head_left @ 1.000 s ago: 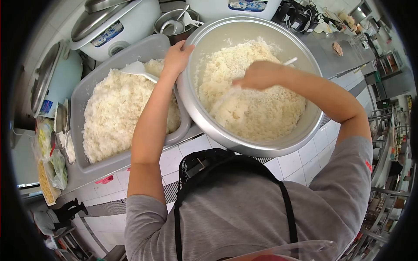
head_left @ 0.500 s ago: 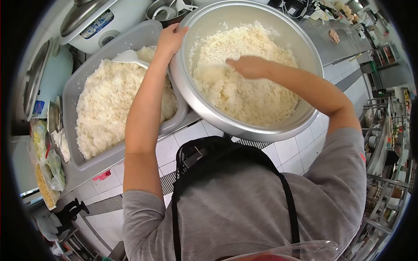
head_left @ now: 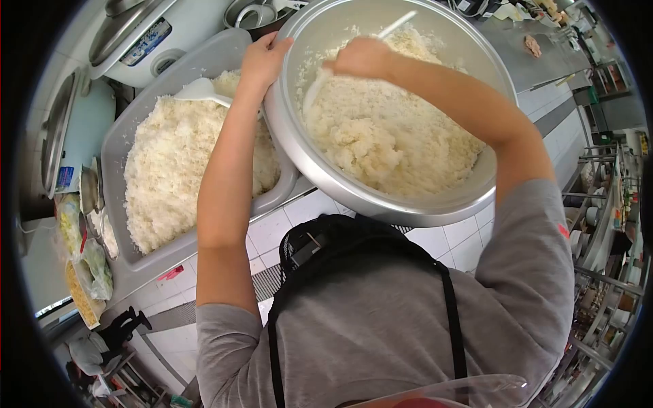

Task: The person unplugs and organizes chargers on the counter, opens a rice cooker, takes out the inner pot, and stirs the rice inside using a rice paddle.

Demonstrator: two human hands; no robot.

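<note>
My left hand [head_left: 265,62] is closed over the left rim of a large silver metal pot [head_left: 326,173], which tilts toward me. Inside the pot lies a mass of cooked white rice [head_left: 398,136]. My right hand [head_left: 360,58], slightly blurred, is wrapped round a white rice paddle [head_left: 315,90] above the rice. The paddle's blade is by the pot's left inner wall and its handle end points up and right. To the left, a grey tub [head_left: 117,204] is heaped with rice [head_left: 166,166]. A second white paddle [head_left: 199,90] rests on that heap.
White rice cookers [head_left: 163,44] stand behind the tub, beside a metal bowl [head_left: 262,27] of utensils. Bagged food [head_left: 95,268] lies at the far left. Metal shelving [head_left: 602,272] runs along the right. Another person [head_left: 95,350] is at the lower left.
My right hand has moved up and left over the pot, and the paddle now shows clearly against the left wall. My left hand keeps its hold on the rim.
</note>
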